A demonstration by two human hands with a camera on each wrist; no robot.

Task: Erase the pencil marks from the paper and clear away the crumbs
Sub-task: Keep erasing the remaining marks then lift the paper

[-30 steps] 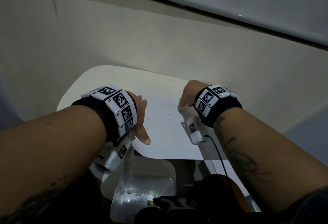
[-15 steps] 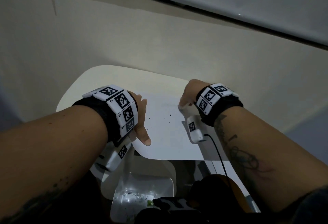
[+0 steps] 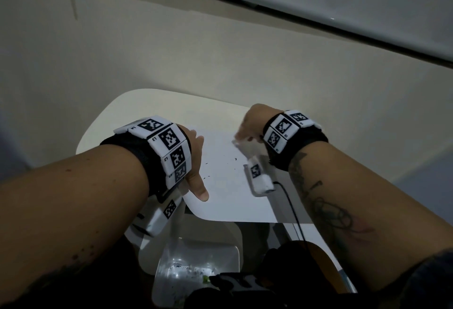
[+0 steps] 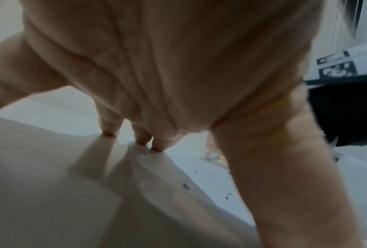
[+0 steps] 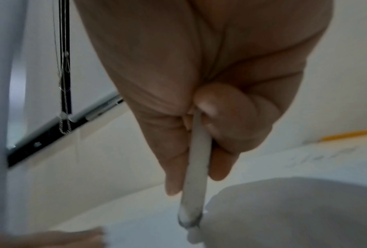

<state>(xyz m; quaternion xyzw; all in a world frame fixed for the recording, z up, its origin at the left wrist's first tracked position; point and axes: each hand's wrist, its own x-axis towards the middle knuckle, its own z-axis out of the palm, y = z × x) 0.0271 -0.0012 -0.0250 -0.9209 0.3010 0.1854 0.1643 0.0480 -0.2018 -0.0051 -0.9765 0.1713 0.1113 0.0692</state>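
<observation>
The paper [image 3: 228, 186] is lying flat on a small cream table [image 3: 127, 110] with rounded corners, pushed up near a plain wall [image 3: 220, 63], and its near edge hangs a bit over the table's front edge. Below that edge there's a clear plastic bin [image 3: 196, 267] with dark bits and something green in the bottom.

Left hand [image 3: 193, 159] is spread out with the fingers straight; in the left wrist view the fingertips [image 4: 109, 132] are pressing down right around the paper's left edge, thumb sticking out toward the person.

Right hand [image 3: 250, 122] is curled around a white pencil-style eraser stick [image 5: 196, 167], pinched between thumb and fingers. Its tip, with a greyish metal band, is down on the sheet near the far right part. It's blurry there in the head view.

Faint pencil marks [image 5: 322, 156] show on the paper off to the side in the right wrist view, and a yellow pencil [image 5: 352, 133] lies beyond them.

Dark eraser crumbs [image 3: 208, 165] are scattered over the middle of the sheet between the two hands.
</observation>
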